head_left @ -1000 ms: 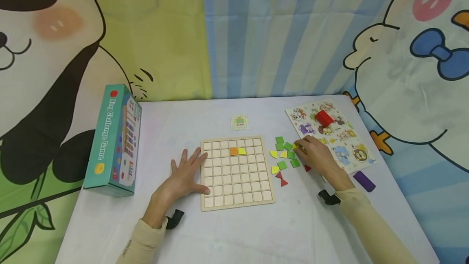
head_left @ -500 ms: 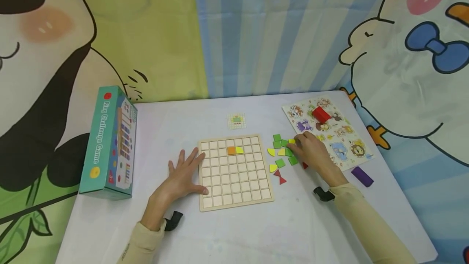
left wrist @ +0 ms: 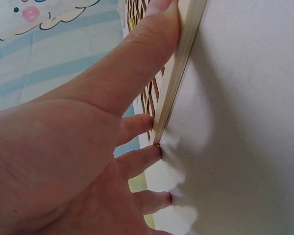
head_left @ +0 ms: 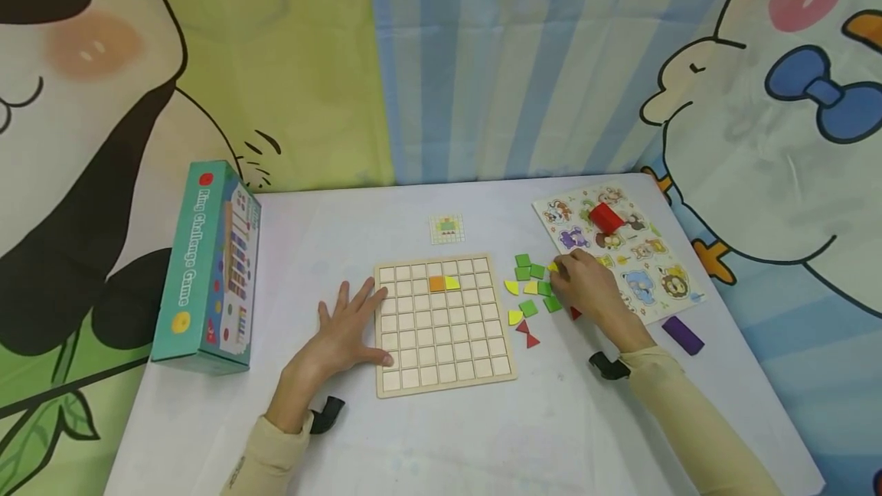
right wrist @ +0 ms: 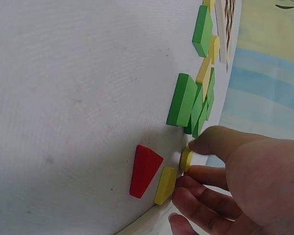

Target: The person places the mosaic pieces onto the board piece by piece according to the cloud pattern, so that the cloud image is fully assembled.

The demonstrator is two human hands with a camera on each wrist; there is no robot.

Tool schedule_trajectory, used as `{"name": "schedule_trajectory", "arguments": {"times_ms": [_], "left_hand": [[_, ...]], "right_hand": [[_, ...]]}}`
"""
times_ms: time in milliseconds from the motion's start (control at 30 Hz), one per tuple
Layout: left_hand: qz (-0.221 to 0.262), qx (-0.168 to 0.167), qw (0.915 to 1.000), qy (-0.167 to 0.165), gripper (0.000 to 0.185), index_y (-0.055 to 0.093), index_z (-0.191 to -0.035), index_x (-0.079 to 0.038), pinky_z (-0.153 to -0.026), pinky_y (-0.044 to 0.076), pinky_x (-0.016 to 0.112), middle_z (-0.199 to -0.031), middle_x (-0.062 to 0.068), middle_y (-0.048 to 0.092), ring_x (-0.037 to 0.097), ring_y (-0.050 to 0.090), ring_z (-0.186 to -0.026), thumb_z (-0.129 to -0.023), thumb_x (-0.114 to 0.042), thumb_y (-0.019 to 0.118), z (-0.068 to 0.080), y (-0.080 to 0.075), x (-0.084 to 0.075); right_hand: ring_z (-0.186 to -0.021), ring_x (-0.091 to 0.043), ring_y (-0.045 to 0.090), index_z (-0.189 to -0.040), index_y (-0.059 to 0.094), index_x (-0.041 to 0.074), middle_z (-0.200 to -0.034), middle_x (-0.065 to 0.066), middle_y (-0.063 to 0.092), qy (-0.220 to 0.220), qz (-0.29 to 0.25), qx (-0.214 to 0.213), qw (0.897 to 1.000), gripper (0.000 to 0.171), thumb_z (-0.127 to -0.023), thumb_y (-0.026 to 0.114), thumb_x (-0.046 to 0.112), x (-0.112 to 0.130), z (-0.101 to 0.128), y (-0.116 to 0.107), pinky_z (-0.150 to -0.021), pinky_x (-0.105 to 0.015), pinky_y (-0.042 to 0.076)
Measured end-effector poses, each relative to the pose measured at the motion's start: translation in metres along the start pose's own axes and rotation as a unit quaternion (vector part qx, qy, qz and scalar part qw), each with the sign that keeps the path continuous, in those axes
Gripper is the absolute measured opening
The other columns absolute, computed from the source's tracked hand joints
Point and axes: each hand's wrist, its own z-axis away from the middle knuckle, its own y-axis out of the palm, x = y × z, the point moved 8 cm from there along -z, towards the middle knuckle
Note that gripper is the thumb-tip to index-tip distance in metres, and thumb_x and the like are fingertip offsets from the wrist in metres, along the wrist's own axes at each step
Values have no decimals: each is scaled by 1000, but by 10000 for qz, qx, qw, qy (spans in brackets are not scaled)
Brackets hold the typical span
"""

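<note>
My left hand (head_left: 344, 334) rests spread at the left edge of the wooden grid board (head_left: 447, 396). Its thumb (left wrist: 132, 58) lies on the rim in the left wrist view. On the board sit an orange square (head_left: 437, 283) and a yellow quarter-circle tile (head_left: 452, 282), side by side. Right of the board, my right hand (head_left: 594, 293) is low over loose tiles. In the right wrist view, its thumb and index finger pinch a small yellow tile (right wrist: 186, 158). Another yellow tile (right wrist: 165, 186) and a red tile (right wrist: 145, 171) lie close to the fingers.
Several green squares (head_left: 528, 308), yellow tiles (head_left: 511, 287) and red triangles (head_left: 533, 341) lie between board and right hand. A pattern card (head_left: 447, 229) lies behind the board. Around are a game box (head_left: 207, 266), an animal sheet (head_left: 637, 289), a red block (head_left: 606, 217) and a purple block (head_left: 683, 335).
Half a second ago the right thumb reached out left over the green squares; now it has drawn back against the yellow tile. My left hand stays on the board. The head view has shifted slightly.
</note>
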Motion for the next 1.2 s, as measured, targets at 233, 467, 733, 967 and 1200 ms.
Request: {"name": "schedule_trajectory", "arguments": {"times_ms": [233, 467, 733, 967, 1200], "left_hand": [[30, 8, 10000, 6, 117, 29, -160, -11, -108, -7, 84, -171, 16, 8, 53, -9, -153, -66, -37, 94, 0, -1, -1], [19, -12, 10000, 12, 117, 29, -160, -11, -108, -7, 84, -171, 16, 9, 53, -9, -153, -66, -37, 94, 0, -1, -1], [-35, -2, 10000, -32, 118, 29, -161, -11, -108, -7, 83, -171, 15, 8, 53, -9, -153, -66, -38, 94, 1, -2, 0], [-63, -27, 10000, 9, 118, 30, -160, -11, -107, -5, 85, -171, 17, 9, 55, -7, -153, -65, -38, 94, 1, -2, -1], [-8, -29, 10000, 32, 118, 30, -160, -11, -107, -5, 84, -171, 16, 9, 54, -7, -153, -65, -38, 94, 2, -2, -3]], "right_hand": [[-85, -25, 59, -119, 70, 1, -102, -13, 66, -25, -146, -1, 9999, 31, -96, 70, 23, -2, 1, 1, -77, -41, 56], [-79, -23, 56, -114, 71, 2, -95, -11, 66, -138, 8, -134, 9998, 31, -93, 73, 24, -2, -3, 1, -71, -37, 52], [-79, -23, 66, -106, 75, 3, -96, -10, 73, -1043, -109, -1093, 9885, 26, -85, 78, 18, 23, -6, -18, -64, -37, 55], [-83, -22, 67, -108, 74, 4, -99, -8, 70, -1654, -648, -1050, 9785, 26, -87, 77, 17, 65, -7, -22, -64, -34, 56], [-83, -21, 67, -108, 73, 2, -99, -7, 69, -2416, -1023, -1052, 9592, 27, -84, 78, 14, 103, -7, -15, -66, -34, 57]]}}
